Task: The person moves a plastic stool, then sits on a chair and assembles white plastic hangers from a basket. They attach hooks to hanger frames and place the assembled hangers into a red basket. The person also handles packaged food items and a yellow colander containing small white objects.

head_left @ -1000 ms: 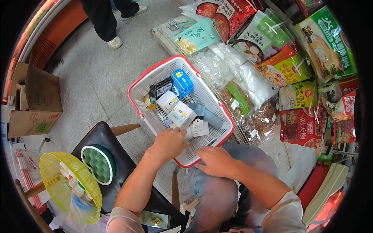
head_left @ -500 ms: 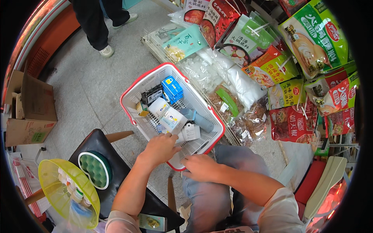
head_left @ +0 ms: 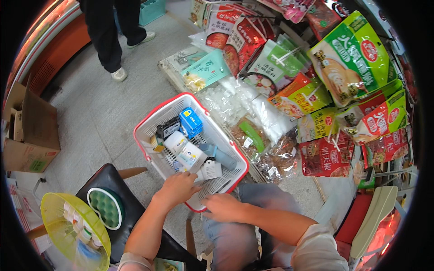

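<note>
A white plastic shopping basket (head_left: 151, 118) with a red rim stands before my knees. My left hand (head_left: 177, 187) reaches over its near end, fingers apart, close beside two white packs (head_left: 186, 152); its fingertips partly hide against the basket's contents. At the near right corner, my right hand (head_left: 221, 207) is closed over the red rim, its fingertips partly hidden. Also in the basket are blue boxes (head_left: 190, 122), a black pack (head_left: 168, 128), a small yellow box (head_left: 157, 143), a grey-blue bottle (head_left: 224, 159) and a white tagged box (head_left: 210, 169).
A black stool (head_left: 135, 210) at left holds a green egg-crate-like pad (head_left: 105, 207) and a yellow strainer basket (head_left: 47, 212) of small bottles. Food packets (head_left: 312, 156) hang at right. Clear bags (head_left: 271, 113) lie beside the basket. Cardboard box (head_left: 34, 131) and another person's legs (head_left: 101, 36) are farther off.
The whole view has shifted, so the basket and my hands sit slightly lower and farther left. Both hands keep nearly the same places at the basket, and its contents look unchanged.
</note>
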Available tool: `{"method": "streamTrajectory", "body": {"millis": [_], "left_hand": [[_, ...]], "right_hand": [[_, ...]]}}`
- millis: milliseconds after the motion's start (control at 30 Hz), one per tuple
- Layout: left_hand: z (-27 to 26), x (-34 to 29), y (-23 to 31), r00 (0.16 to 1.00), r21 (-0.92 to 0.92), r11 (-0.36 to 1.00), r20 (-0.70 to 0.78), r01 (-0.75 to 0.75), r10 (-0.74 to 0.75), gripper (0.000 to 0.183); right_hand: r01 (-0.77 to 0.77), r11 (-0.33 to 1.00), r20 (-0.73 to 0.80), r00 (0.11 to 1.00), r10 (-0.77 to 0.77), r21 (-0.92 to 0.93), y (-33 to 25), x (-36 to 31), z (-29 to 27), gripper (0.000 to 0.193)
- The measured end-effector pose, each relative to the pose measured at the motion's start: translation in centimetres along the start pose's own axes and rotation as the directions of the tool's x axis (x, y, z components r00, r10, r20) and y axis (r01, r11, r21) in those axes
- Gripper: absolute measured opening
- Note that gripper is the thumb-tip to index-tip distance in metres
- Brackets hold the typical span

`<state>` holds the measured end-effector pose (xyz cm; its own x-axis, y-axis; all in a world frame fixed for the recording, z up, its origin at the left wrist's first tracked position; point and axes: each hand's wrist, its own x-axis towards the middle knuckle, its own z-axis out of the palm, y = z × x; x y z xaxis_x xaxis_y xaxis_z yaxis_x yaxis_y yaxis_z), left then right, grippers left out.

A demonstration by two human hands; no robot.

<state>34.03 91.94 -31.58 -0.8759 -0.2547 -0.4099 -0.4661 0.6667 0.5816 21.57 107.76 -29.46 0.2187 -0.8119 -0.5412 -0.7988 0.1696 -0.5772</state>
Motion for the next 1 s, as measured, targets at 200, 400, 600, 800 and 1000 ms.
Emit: {"method": "streamTrajectory", "body": {"millis": [200, 400, 600, 800, 1000], "left_hand": [[0.2, -0.3, 0.2, 0.995, -0.020, 0.998, -0.080, -0.060, 0.058, 0.036], [0.0, -0.2, 0.2, 0.998, 0.005, 0.999, -0.039, -0.053, 0.054, 0.041], [0.5, -0.6, -0.3, 0.995, 0.026, 0.997, -0.070, -0.074, 0.076, 0.040], [0.9, -0.4, -0.4, 0.993, 0.057, 0.995, -0.086, -0.080, 0.084, 0.037], [1.0, -0.6, -0.4, 0.990, 0.061, 0.995, -0.111, -0.076, 0.082, 0.037]], "right_hand": [[-0.011, 1.000, 0.018, 1.000, 0.011, 0.006, 0.3, -0.2, -0.4, 0.039], [-0.018, 1.000, 0.019, 1.000, 0.018, 0.021, 0.3, -0.1, -0.7, 0.041], [0.016, 1.000, 0.021, 1.000, -0.017, 0.016, 0.0, 0.1, -0.4, 0.042], [-0.003, 1.000, 0.056, 0.998, 0.004, -0.008, -0.4, 0.3, -0.5, 0.043], [0.028, 1.000, -0.008, 1.000, -0.028, 0.013, -1.0, 0.4, -0.5, 0.032]]}}
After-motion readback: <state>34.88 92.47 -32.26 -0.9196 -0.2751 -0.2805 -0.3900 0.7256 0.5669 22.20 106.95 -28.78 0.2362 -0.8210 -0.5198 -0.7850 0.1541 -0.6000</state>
